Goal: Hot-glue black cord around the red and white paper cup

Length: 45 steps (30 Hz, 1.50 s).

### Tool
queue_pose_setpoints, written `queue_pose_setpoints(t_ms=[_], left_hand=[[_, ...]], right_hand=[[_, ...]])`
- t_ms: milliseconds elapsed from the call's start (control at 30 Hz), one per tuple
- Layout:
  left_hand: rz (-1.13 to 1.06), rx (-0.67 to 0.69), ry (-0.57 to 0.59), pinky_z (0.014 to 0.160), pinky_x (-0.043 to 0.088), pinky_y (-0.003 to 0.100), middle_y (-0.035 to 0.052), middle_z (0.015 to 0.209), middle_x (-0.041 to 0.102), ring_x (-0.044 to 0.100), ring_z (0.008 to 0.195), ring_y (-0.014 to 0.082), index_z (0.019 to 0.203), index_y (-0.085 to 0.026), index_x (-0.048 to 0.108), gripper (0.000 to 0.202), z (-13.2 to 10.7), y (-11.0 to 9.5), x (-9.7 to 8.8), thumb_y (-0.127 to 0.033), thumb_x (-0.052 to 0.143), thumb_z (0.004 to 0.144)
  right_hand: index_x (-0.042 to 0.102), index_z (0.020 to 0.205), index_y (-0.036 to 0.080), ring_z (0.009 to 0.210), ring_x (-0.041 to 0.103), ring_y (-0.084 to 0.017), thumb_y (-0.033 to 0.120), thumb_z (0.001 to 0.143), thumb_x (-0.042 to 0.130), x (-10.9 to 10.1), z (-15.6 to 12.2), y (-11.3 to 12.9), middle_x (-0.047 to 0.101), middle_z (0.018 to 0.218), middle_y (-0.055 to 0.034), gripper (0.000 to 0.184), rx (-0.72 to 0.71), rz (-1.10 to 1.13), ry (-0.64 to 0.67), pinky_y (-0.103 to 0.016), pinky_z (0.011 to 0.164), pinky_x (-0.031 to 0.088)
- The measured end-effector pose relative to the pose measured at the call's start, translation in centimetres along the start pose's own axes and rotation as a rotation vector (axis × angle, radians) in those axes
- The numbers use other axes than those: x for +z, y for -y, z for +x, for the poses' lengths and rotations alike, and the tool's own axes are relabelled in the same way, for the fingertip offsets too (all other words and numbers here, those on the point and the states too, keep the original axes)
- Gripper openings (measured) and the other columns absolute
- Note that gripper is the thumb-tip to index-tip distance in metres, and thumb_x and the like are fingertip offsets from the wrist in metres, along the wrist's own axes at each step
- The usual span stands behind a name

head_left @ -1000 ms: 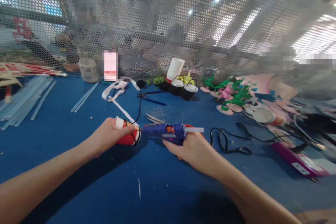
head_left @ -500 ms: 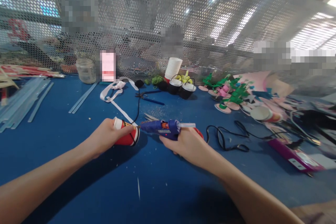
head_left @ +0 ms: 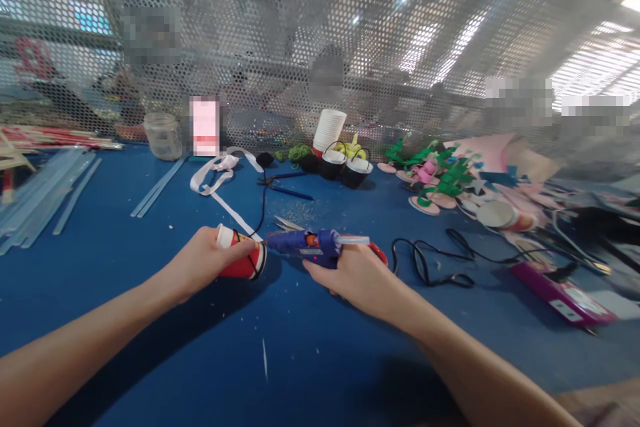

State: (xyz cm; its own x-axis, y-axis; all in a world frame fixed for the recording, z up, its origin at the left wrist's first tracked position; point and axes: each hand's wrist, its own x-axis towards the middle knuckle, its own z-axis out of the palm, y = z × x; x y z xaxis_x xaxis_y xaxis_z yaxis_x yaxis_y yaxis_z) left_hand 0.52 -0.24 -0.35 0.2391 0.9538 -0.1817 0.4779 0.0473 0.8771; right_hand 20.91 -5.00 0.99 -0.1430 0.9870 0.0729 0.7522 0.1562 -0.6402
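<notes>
- Blue surface (head_left: pixel 200 373) spreads across the lower frame, meeting mesh (head_left: pixel 280 73) behind.
- Centre: right hand (head_left: pixel 357 273) grips glue gun (head_left: pixel 297 243), cable (head_left: pixel 431 285) looping rightward.
- Left of centre: left hand (head_left: pixel 205 253) grips red cup (head_left: pixel 243 266), beside the gun.
- Scissors (head_left: pixel 287 223) lie just behind the gun.

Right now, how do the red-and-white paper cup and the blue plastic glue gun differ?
Colour: the red-and-white paper cup is mostly red; the blue plastic glue gun is mostly blue.
Shape: the cup is round-sided, with black cord across it; the gun is elongated, with a translucent glue stick protruding behind.
Hold: the left hand grips the cup, the right hand the gun.
Shared: both are held over the blue tabletop.
</notes>
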Motion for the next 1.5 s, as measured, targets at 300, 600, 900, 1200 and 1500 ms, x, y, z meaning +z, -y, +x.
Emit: queue_pose_setpoints(t_ms=[300, 600, 900, 1200, 1500], left_hand=[[-0.008, -0.032, 0.007, 0.042, 0.020, 0.021, -0.0024, 0.047, 0.047, 0.033, 0.043, 0.0080, 0.058, -0.011, 0.059, 0.038, -0.3, -0.3, 0.0, -0.049, 0.056, 0.061], [-0.031, -0.036, 0.025, 0.042, 0.020, 0.021, -0.0020, 0.046, 0.049, 0.036, 0.042, 0.0090, 0.059, -0.011, 0.060, 0.035, -0.1, -0.2, 0.0, -0.047, 0.057, 0.061], [-0.070, -0.033, 0.001, 0.041, 0.025, 0.023, 0.0005, 0.048, 0.056, 0.044, 0.043, 0.0120, 0.061, -0.012, 0.063, 0.032, -0.2, -0.3, 0.1, -0.044, 0.060, 0.057], [-0.074, -0.029, 0.001, 0.041, 0.029, 0.023, 0.0025, 0.052, 0.060, 0.049, 0.045, 0.0138, 0.068, -0.012, 0.065, 0.035, -0.2, -0.2, 0.0, -0.045, 0.059, 0.059], [-0.094, -0.031, 0.002, 0.042, 0.032, 0.024, 0.0037, 0.054, 0.062, 0.053, 0.050, 0.0167, 0.067, -0.012, 0.065, 0.034, -0.2, -0.3, 0.0, -0.044, 0.061, 0.056]], right_hand=[[0.047, 0.057, 0.016, 0.037, 0.042, -0.007, 0.021, 0.069, 0.045, -0.2, -0.3, 0.2, 0.044, 0.042, 0.0050, 0.013, -0.002, 0.016, 0.003, -0.017, 0.035, 0.029], [0.043, 0.051, 0.017, 0.037, 0.035, -0.006, 0.021, 0.069, 0.046, -0.3, -0.8, 0.6, 0.039, 0.041, 0.0054, 0.018, 0.006, -0.024, -0.001, -0.017, 0.035, 0.027], [0.054, 0.068, 0.016, 0.055, 0.047, -0.011, 0.021, 0.071, 0.044, -0.1, -1.3, -0.1, 0.053, 0.060, 0.0009, 0.012, -0.083, -0.068, -0.018, -0.019, 0.049, 0.037], [0.052, 0.059, 0.015, 0.047, 0.042, -0.009, 0.018, 0.070, 0.046, 0.0, -0.8, 0.5, 0.048, 0.052, 0.0020, 0.013, -0.025, -0.074, -0.038, -0.019, 0.044, 0.034], [0.051, 0.061, 0.016, 0.051, 0.042, -0.009, 0.017, 0.069, 0.045, 0.0, -1.2, 0.3, 0.050, 0.056, 0.0019, 0.010, -0.116, -0.037, -0.048, -0.019, 0.047, 0.035]])
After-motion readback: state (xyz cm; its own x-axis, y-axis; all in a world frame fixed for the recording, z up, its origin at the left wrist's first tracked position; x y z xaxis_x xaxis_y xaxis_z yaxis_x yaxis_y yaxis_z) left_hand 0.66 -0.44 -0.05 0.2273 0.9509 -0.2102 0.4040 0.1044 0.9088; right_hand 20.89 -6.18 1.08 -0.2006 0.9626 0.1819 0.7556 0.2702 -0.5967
